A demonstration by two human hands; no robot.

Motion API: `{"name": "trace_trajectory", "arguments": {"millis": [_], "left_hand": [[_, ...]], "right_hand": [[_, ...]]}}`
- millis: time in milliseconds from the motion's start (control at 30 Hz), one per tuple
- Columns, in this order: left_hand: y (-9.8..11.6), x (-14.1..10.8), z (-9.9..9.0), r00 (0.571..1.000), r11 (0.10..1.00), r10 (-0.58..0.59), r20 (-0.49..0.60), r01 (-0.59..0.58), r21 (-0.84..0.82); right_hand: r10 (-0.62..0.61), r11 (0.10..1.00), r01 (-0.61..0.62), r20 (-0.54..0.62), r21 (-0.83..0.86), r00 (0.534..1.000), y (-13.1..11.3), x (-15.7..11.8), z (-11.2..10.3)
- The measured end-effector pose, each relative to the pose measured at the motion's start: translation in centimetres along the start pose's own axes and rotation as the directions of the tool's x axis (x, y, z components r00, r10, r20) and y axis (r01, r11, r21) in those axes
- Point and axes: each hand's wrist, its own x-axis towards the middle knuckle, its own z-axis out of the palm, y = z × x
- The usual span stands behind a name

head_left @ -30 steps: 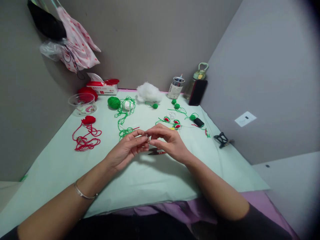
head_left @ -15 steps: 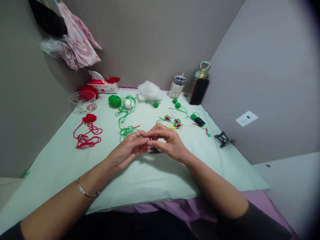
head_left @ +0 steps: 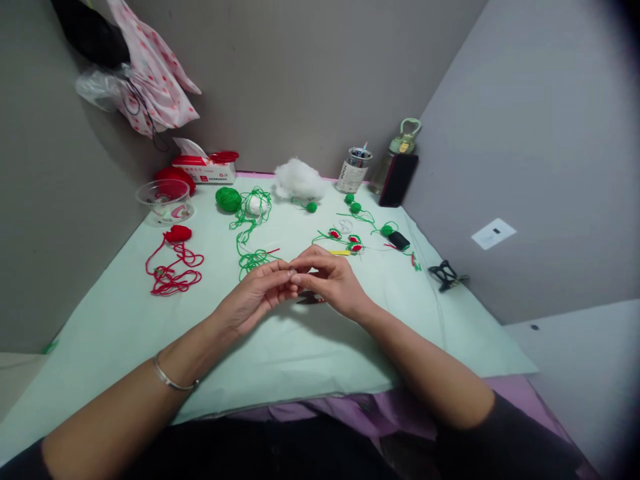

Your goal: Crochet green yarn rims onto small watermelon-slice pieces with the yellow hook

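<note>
My left hand [head_left: 265, 290] and my right hand [head_left: 333, 280] meet at the fingertips over the middle of the table. Thumbs and forefingers of both are pinched on something tiny, too small to name. Below my right hand lies a dark flat object [head_left: 311, 299] with a bit of red, partly covered by the fingers. A tangle of green yarn [head_left: 255, 261] is just beyond my left hand. Past my right hand are a yellow stick-like tool [head_left: 341, 253] and small red, green and white crocheted pieces [head_left: 355, 247].
Red yarn [head_left: 177, 277] and a clear plastic tub [head_left: 165, 207] are on the left. Behind are a green yarn ball [head_left: 229, 199], white stuffing [head_left: 299, 180], a pen jar [head_left: 353, 172] and a phone [head_left: 399, 180] against a bottle [head_left: 404, 141]. A black claw clip [head_left: 445, 275] lies right.
My fingertips stay pinched together, with small shifts of the fingers. More of the dark flat object shows below my right hand. The whole view has moved slightly.
</note>
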Motion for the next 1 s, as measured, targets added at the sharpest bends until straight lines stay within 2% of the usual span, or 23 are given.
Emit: {"name": "trace_trajectory", "arguments": {"millis": [133, 233, 267, 333, 400, 467, 533, 600, 700, 833, 900, 967, 1000], "left_hand": [[0.0, 0.1, -0.1, 1.000, 1.000, 0.021, -0.009, -0.021, 0.002], [0.2, 0.0, -0.2, 0.999, 0.999, 0.053, -0.012, -0.053, 0.006], [0.3, 0.0, -0.2, 0.998, 0.998, 0.065, -0.013, -0.065, 0.010], [0.5, -0.1, -0.4, 0.996, 0.996, 0.090, -0.022, -0.090, 0.023], [0.7, -0.1, -0.5, 0.992, 0.993, 0.117, -0.043, -0.116, 0.038], [0.9, 0.0, -0.5, 0.988, 0.989, 0.140, -0.067, -0.137, 0.050], [1.0, 0.1, -0.6, 0.984, 0.987, 0.156, -0.085, -0.151, 0.062], [1.0, 0.1, -0.6, 0.980, 0.984, 0.171, -0.102, -0.164, 0.072], [1.0, 0.2, -0.8, 0.975, 0.980, 0.187, -0.121, -0.177, 0.088], [0.9, 0.2, -0.9, 0.970, 0.977, 0.202, -0.132, -0.191, 0.091], [0.9, 0.2, -0.9, 0.967, 0.975, 0.214, -0.135, -0.204, 0.083], [1.0, 0.2, -0.8, 0.964, 0.973, 0.226, -0.141, -0.217, 0.074], [1.0, 0.1, -0.8, 0.962, 0.972, 0.231, -0.143, -0.223, 0.070]], "right_hand": [[-0.001, 1.000, 0.001, -0.001, -0.003, 1.000, 0.4, 0.4, -0.3], [0.018, 1.000, -0.018, 0.079, -0.006, 0.997, -0.2, 0.7, -2.0], [0.027, 0.999, -0.022, 0.111, -0.050, 0.993, -0.7, 0.6, -2.9], [0.058, 0.963, -0.013, 0.156, -0.270, 0.986, -1.7, 0.4, -4.9], [0.145, 0.840, 0.015, 0.251, -0.543, 0.957, -2.4, 0.0, -6.4], [0.240, 0.664, 0.050, 0.276, -0.746, 0.931, -2.5, -0.4, -7.1], [0.292, 0.533, 0.098, 0.291, -0.840, 0.911, -2.0, -0.7, -7.0], [0.304, 0.489, 0.146, 0.325, -0.860, 0.895, -1.3, -0.8, -6.4], [0.295, 0.491, 0.177, 0.354, -0.853, 0.887, -0.8, -0.6, -5.5], [0.287, 0.526, 0.177, 0.369, -0.832, 0.884, -1.7, -0.5, -4.9], [0.266, 0.662, 0.105, 0.363, -0.742, 0.893, -2.3, -0.5, -4.8], [0.238, 0.854, -0.024, 0.350, -0.520, 0.906, -2.7, -0.5, -4.7], [0.225, 0.922, -0.087, 0.340, -0.376, 0.913, -2.7, -0.5, -4.5]]}}
